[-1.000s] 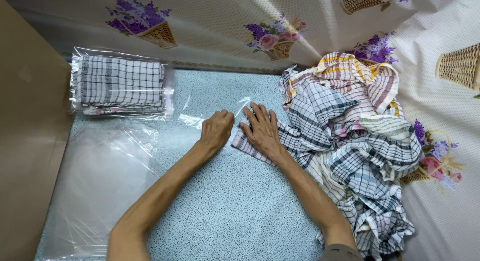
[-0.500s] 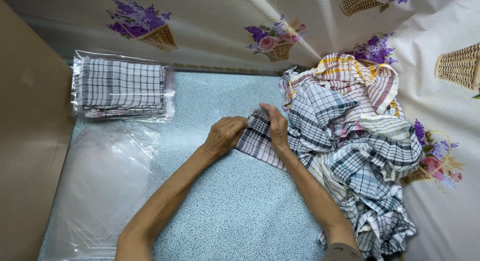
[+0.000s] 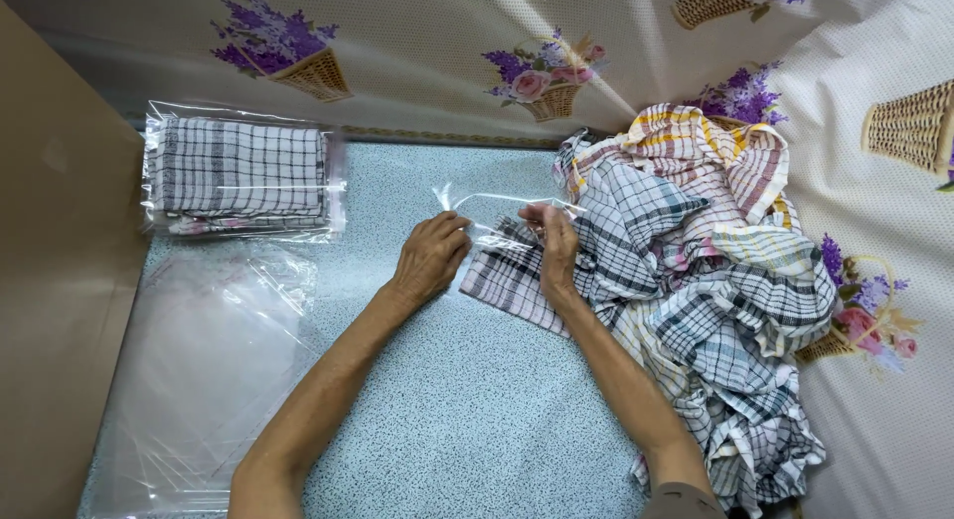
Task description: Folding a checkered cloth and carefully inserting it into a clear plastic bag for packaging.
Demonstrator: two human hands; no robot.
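Packing looks early on, judging by the piles. One stack of bagged cloths (image 3: 243, 176), grey-checked and sealed in clear plastic, lies at the far left of the counter (image 3: 467, 420), close to the brown board. Just in front of that stack lies a sheaf of empty bags (image 3: 214, 350), flat and glossy. To the right, a big heap of loose cloths (image 3: 715, 281) spills off the counter onto the flower-printed sheet (image 3: 874, 400); nearly all of it is unfolded, so most of the work seems left.

Both hands meet at the middle of the counter. The left hand (image 3: 429, 259) pinches one edge of a clear bag (image 3: 487, 216) between thumb and fingers. The right hand (image 3: 552, 236) grips the opposite edge, fingers curled and closed on the film. Between them the bag's mouth appears stretched, raised a little off the counter. I cannot tell whether it is fully parted.

Under and just before the right hand lies a folded cloth (image 3: 512, 286), touching the heap's left edge. It is white with thin dark and pinkish checks, folded into a flat oblong set at a slant, its near corner pointing at the person. It looks soft and limp. It seems not yet inside the bag, though the film overlaps its far end.
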